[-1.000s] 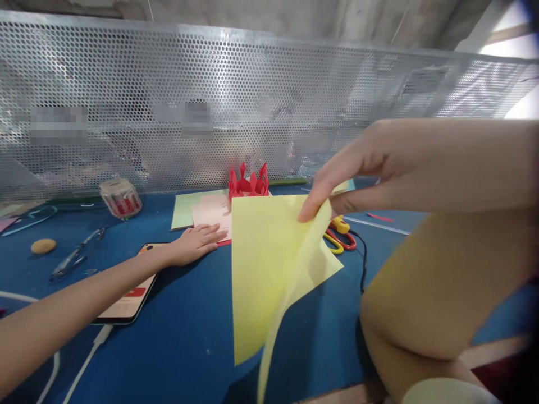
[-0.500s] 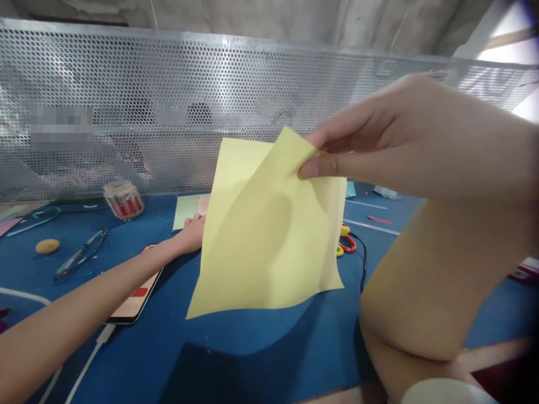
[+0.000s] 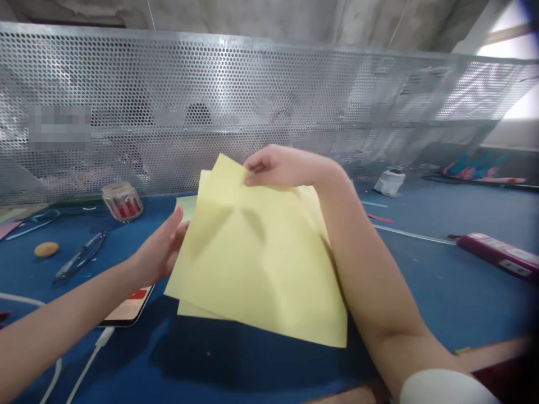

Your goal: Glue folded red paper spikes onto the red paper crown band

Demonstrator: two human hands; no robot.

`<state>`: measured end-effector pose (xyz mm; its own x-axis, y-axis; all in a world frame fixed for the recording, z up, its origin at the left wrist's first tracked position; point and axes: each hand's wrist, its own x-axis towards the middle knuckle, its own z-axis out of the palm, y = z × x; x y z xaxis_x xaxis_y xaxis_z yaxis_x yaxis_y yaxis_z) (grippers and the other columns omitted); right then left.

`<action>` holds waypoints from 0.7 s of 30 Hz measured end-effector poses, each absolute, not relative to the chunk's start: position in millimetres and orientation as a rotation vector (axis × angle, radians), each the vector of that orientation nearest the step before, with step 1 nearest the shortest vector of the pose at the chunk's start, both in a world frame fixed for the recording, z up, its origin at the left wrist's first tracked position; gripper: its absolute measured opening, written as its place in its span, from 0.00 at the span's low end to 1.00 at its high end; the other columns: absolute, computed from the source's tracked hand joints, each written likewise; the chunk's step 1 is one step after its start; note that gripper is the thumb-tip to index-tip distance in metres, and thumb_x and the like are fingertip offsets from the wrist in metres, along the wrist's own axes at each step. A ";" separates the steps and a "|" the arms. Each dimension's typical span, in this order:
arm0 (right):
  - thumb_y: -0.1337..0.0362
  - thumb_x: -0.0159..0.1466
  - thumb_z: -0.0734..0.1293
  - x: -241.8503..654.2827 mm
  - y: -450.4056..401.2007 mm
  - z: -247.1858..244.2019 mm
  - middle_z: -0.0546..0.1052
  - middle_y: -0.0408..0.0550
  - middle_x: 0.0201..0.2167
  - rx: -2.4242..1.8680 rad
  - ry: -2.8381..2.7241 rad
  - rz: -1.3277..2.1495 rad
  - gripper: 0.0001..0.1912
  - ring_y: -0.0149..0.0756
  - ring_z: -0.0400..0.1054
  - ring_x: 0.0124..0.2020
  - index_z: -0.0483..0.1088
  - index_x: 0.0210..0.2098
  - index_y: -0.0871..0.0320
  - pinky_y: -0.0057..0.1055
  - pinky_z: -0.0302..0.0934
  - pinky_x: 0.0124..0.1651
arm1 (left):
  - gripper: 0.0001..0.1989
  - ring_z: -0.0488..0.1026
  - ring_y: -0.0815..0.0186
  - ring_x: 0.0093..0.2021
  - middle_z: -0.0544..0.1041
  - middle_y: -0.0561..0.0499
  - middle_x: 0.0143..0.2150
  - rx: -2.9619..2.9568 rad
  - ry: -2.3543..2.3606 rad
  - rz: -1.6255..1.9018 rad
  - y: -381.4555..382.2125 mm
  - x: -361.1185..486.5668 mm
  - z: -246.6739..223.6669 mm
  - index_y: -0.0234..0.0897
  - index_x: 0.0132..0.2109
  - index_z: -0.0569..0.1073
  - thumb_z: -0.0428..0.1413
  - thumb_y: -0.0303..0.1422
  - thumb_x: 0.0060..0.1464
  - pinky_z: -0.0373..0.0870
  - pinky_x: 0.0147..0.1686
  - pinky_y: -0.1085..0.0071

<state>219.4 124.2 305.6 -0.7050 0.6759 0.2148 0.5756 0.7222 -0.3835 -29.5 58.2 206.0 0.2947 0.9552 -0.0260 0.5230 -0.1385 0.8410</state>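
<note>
My right hand (image 3: 286,165) pinches the top edge of a sheet of pale yellow paper (image 3: 261,269) between thumb and fingers, holding it above the table. A second yellow layer shows behind it at the upper left and along the bottom; I cannot tell whether it is a separate sheet or a fold. My left hand (image 3: 160,247) is at the paper's left edge, thumb up and apart from the fingers, whose tips go partly out of sight behind the paper. Green paper (image 3: 186,206) shows just beyond the left hand.
On the blue table (image 3: 421,292) are a jar with red contents (image 3: 123,202), glasses (image 3: 80,257), a round tan object (image 3: 46,249), and a phone (image 3: 128,308) with a white cable (image 3: 90,359). Rightward lie a white wrapped item (image 3: 389,182) and a purple tool (image 3: 499,252). A perforated metal screen (image 3: 252,84) stands behind.
My right hand has moved left and away from me, carrying the yellow paper leftward and turning it. My left hand has lifted from the table and come back to the paper's left edge.
</note>
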 end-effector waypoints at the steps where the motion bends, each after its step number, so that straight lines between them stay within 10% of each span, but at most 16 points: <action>1: 0.62 0.61 0.65 214.4 132.0 300.6 0.75 0.41 0.28 -0.989 -2.623 0.438 0.07 0.26 0.64 0.25 0.73 0.35 0.58 0.24 0.54 0.27 | 0.27 0.77 0.59 0.42 0.77 0.43 0.47 1.678 1.318 0.703 50.4 -32.2 206.1 0.38 0.54 0.68 0.37 0.50 0.62 0.74 0.41 0.58; 11: 0.58 0.60 0.65 189.1 136.0 285.1 0.72 0.41 0.27 -0.979 -2.755 0.481 0.09 0.27 0.59 0.25 0.74 0.33 0.56 0.25 0.50 0.27 | 0.30 0.75 0.55 0.50 0.80 0.48 0.47 1.304 1.321 0.751 18.8 -46.7 172.7 0.43 0.52 0.69 0.65 0.43 0.41 0.72 0.51 0.59; 21: 0.62 0.63 0.62 228.8 109.6 318.4 0.74 0.45 0.32 -1.250 -2.105 0.015 0.07 0.31 0.65 0.32 0.70 0.34 0.58 0.27 0.56 0.35 | 0.36 0.77 0.51 0.44 0.78 0.45 0.49 1.520 1.630 0.708 21.7 -87.5 183.7 0.46 0.61 0.59 0.54 0.53 0.47 0.77 0.37 0.59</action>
